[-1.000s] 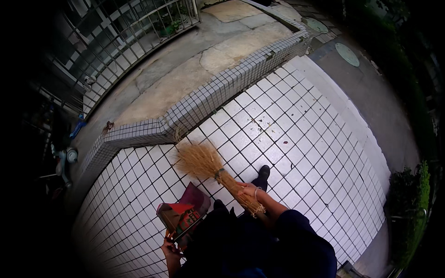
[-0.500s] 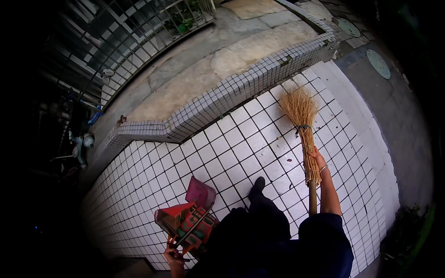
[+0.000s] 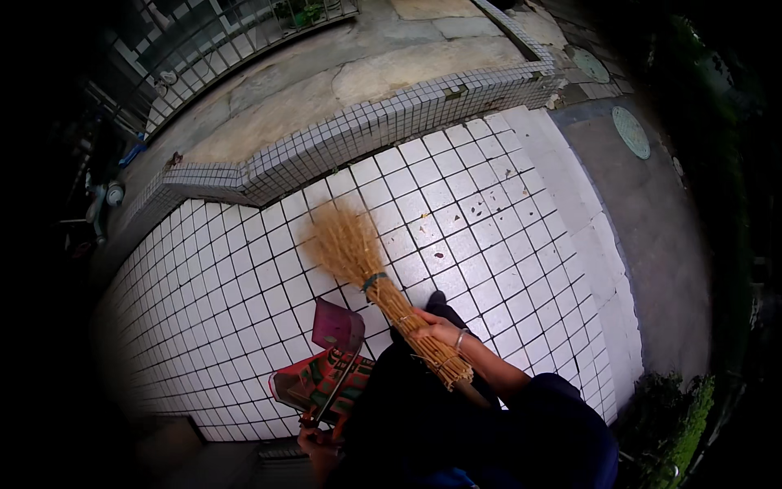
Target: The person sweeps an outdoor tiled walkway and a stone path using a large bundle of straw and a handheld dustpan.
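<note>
My right hand (image 3: 440, 330) is wrapped round the bound lower stalks of a straw broom (image 3: 383, 289). The broom slants up to the left in front of my legs, its bristle head blurred over the white tiles. At the lower left, my left hand (image 3: 319, 442) is closed on the thin handle of a purple dustpan (image 3: 337, 324) and on a red and green patterned bag (image 3: 305, 381). The bag hangs open beside the dustpan. Shadow hides part of the left fingers. Scattered leaf bits (image 3: 476, 210) lie on the tiles right of the broom head.
A low tiled wall (image 3: 326, 147) borders the white tiled floor (image 3: 252, 318) on the far side, with a stone ledge behind it. Metal bars (image 3: 220, 49) stand at the upper left. To the right, a step edge (image 3: 603, 244) drops to grey pavement. Green plants (image 3: 676, 432) grow lower right.
My right hand has swung the broom leftward, from upright on the right to slanting across the middle. The left hand keeps the dustpan and bag. My view has shifted slightly to the right.
</note>
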{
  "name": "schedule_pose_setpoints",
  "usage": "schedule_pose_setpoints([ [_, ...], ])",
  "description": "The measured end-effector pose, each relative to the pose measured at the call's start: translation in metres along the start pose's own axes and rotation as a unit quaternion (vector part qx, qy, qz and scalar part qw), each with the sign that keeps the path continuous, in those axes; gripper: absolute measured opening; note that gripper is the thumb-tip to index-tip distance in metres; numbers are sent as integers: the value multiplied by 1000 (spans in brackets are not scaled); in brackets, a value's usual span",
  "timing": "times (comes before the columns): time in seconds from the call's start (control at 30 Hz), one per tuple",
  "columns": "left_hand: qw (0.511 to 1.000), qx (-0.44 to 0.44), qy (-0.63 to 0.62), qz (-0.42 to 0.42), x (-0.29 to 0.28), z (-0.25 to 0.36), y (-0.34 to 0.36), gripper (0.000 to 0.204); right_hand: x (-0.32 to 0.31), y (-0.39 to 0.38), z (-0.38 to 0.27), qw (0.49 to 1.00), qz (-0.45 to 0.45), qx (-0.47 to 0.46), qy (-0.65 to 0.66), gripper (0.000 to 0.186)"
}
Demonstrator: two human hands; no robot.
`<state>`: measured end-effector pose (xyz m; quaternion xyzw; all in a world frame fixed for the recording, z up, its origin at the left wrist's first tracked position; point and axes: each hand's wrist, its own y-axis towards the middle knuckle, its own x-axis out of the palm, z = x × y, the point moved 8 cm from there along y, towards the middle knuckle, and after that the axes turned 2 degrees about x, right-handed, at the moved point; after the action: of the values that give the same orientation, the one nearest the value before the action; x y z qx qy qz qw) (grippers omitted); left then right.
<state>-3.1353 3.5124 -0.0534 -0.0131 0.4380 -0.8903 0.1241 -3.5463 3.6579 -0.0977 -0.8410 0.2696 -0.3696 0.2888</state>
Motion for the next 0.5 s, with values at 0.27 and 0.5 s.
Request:
schedule_pose_setpoints([
  [0.27, 999, 4, -36, 26, 8, -72, -74, 7, -25, 84, 134, 986, -110, 127, -4, 67],
  [0.5, 987, -29, -84, 131, -30, -163, -129, 14, -355, -66, 89, 981, 75, 62, 165, 69],
])
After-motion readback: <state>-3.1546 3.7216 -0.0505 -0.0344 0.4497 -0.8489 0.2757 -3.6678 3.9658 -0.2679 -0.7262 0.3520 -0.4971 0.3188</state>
